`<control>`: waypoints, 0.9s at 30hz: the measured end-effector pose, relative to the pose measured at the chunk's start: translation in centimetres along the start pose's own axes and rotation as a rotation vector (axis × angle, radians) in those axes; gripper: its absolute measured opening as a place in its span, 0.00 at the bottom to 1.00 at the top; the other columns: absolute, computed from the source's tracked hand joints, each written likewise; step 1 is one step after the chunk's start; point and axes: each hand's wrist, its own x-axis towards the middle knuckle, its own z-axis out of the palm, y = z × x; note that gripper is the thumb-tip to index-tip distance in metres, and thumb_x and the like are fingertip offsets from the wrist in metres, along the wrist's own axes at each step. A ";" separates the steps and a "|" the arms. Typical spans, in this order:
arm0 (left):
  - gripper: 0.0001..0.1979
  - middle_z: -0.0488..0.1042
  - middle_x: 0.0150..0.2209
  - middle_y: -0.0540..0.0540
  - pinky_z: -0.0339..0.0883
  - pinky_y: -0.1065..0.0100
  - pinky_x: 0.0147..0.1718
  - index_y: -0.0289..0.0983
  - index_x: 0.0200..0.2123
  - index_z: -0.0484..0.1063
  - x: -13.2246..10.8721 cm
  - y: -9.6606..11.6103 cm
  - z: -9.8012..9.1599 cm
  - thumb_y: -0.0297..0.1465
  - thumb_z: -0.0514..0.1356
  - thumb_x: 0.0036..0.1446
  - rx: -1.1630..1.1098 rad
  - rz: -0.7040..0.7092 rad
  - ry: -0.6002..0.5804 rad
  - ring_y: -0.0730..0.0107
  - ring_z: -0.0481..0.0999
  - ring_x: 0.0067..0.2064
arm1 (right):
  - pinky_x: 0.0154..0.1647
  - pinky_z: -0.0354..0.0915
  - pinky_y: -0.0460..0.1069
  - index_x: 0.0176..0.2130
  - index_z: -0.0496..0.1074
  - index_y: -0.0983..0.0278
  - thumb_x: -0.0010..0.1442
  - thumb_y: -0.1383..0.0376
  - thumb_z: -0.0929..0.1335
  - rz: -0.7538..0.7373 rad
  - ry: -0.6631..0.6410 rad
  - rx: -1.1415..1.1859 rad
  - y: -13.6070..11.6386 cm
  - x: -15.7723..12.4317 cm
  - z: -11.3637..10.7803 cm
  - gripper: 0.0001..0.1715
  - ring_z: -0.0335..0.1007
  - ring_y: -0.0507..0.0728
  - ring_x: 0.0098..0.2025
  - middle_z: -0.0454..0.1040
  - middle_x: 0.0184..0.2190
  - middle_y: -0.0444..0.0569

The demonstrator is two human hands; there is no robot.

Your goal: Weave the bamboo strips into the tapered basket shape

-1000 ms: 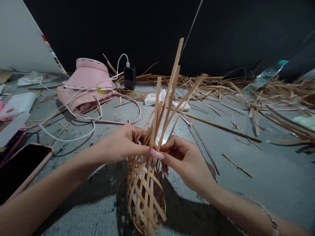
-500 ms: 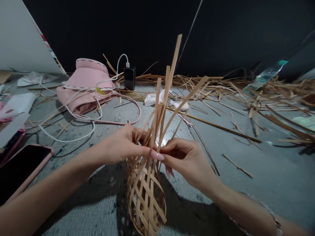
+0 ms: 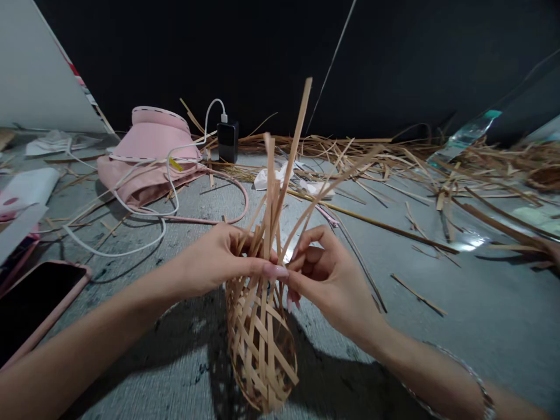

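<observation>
An openwork basket (image 3: 262, 344) of flat tan strips stands in front of me, its loose strip ends (image 3: 280, 181) fanning upward. My left hand (image 3: 238, 256) is closed around the gathered strips at the neck of the weave, thumb pressed across the front. Close against it, my right hand (image 3: 321, 274) pinches at a strip beside the left thumb tip, its index finger raised and bent. One strip (image 3: 336, 181) leans out to the upper right above that hand. The fingers behind the bundle are partly hidden.
A phone (image 3: 39, 306) lies at the left. Behind it are a pink visor hat (image 3: 157, 137), a white cable (image 3: 118, 254) and a black power bank (image 3: 228, 142). Loose strips (image 3: 411, 233) litter the back and right, near a plastic bottle (image 3: 466, 140).
My right index finger has lifted and opened away from the strips. The strip tops have shifted slightly left and down, and the right-leaning strip tilts further outward. My left hand keeps its grip.
</observation>
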 end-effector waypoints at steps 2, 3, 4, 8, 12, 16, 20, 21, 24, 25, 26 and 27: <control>0.05 0.77 0.28 0.53 0.64 0.73 0.33 0.36 0.29 0.78 0.1 0.0 0.0 0.31 0.68 0.48 -0.013 0.009 -0.010 0.73 0.73 0.31 | 0.19 0.67 0.42 0.31 0.64 0.62 0.49 0.65 0.77 -0.055 -0.021 -0.033 0.2 0.0 0.0 0.18 0.67 0.47 0.20 0.70 0.22 0.38; 0.04 0.76 0.27 0.53 0.64 0.73 0.32 0.37 0.29 0.78 0.1 0.0 0.0 0.30 0.68 0.48 -0.017 0.015 -0.017 0.74 0.72 0.30 | 0.20 0.67 0.42 0.31 0.66 0.62 0.50 0.66 0.76 -0.074 -0.037 -0.052 0.3 0.0 0.0 0.16 0.67 0.47 0.21 0.69 0.23 0.39; 0.04 0.76 0.26 0.54 0.63 0.74 0.32 0.37 0.29 0.78 0.0 0.0 0.0 0.29 0.68 0.48 -0.021 0.021 -0.022 0.75 0.72 0.30 | 0.21 0.67 0.42 0.32 0.67 0.63 0.50 0.67 0.75 -0.088 -0.050 -0.062 0.3 0.0 -0.1 0.14 0.67 0.47 0.22 0.69 0.24 0.39; 0.03 0.76 0.26 0.54 0.64 0.74 0.33 0.37 0.29 0.78 0.0 0.1 -0.1 0.27 0.68 0.48 -0.027 0.029 -0.019 0.76 0.72 0.30 | 0.23 0.69 0.43 0.35 0.68 0.63 0.51 0.70 0.72 -0.098 -0.112 0.007 0.4 0.2 -0.5 0.11 0.68 0.48 0.25 0.71 0.27 0.41; 0.02 0.77 0.26 0.55 0.64 0.75 0.31 0.38 0.30 0.78 0.1 -0.2 -0.2 0.27 0.67 0.50 -0.033 0.029 -0.035 0.76 0.73 0.29 | 0.26 0.69 0.45 0.32 0.70 0.63 0.51 0.71 0.70 -0.047 -0.215 0.090 0.4 0.5 -0.9 0.06 0.70 0.49 0.25 0.71 0.26 0.42; 0.02 0.78 0.27 0.54 0.65 0.74 0.32 0.38 0.29 0.78 0.2 -0.3 -0.2 0.29 0.67 0.51 -0.035 0.026 -0.032 0.74 0.75 0.30 | 0.30 0.68 0.46 0.32 0.74 0.64 0.50 0.68 0.73 0.015 -0.254 0.000 0.2 0.7 -1.2 0.07 0.69 0.50 0.27 0.72 0.26 0.43; 0.03 0.78 0.27 0.53 0.65 0.74 0.32 0.38 0.30 0.79 0.3 -0.2 -0.1 0.30 0.68 0.49 -0.036 0.033 -0.005 0.75 0.74 0.30 | 0.30 0.66 0.46 0.27 0.76 0.65 0.49 0.64 0.75 -0.054 -0.238 -0.106 0.3 0.8 -1.0 0.07 0.68 0.51 0.30 0.72 0.28 0.45; 0.03 0.78 0.27 0.53 0.65 0.74 0.32 0.38 0.30 0.79 0.3 -0.2 -0.1 0.30 0.68 0.50 -0.041 0.037 -0.006 0.75 0.74 0.30 | 0.30 0.66 0.46 0.26 0.76 0.64 0.49 0.63 0.76 -0.065 -0.214 -0.123 0.5 0.9 -0.9 0.08 0.68 0.51 0.30 0.72 0.28 0.45; 0.03 0.79 0.28 0.53 0.66 0.74 0.33 0.38 0.31 0.80 0.3 -0.2 -0.1 0.30 0.67 0.50 -0.052 0.047 -0.032 0.75 0.74 0.31 | 0.28 0.66 0.47 0.23 0.75 0.64 0.48 0.59 0.76 -0.075 -0.157 -0.144 1.0 0.9 -0.6 0.13 0.68 0.52 0.29 0.72 0.26 0.46; 0.02 0.79 0.28 0.53 0.65 0.74 0.33 0.38 0.30 0.80 0.3 -0.2 -0.1 0.29 0.67 0.50 -0.051 0.047 -0.036 0.75 0.75 0.32 | 0.27 0.66 0.47 0.23 0.74 0.64 0.48 0.58 0.76 -0.074 -0.149 -0.146 1.1 0.9 -0.6 0.14 0.68 0.52 0.29 0.71 0.26 0.46; 0.02 0.79 0.28 0.53 0.66 0.74 0.34 0.38 0.30 0.80 0.3 -0.2 -0.1 0.29 0.67 0.50 -0.048 0.043 -0.039 0.75 0.75 0.32 | 0.26 0.66 0.47 0.23 0.74 0.64 0.48 0.57 0.76 -0.071 -0.149 -0.145 1.2 0.8 -0.6 0.15 0.68 0.52 0.28 0.71 0.26 0.46; 0.03 0.79 0.28 0.53 0.66 0.74 0.35 0.38 0.30 0.80 0.3 -0.2 -0.1 0.28 0.67 0.50 -0.047 0.038 -0.042 0.75 0.75 0.32 | 0.25 0.66 0.46 0.23 0.74 0.65 0.48 0.57 0.76 -0.066 -0.152 -0.141 1.2 0.8 -0.5 0.15 0.68 0.51 0.27 0.71 0.26 0.45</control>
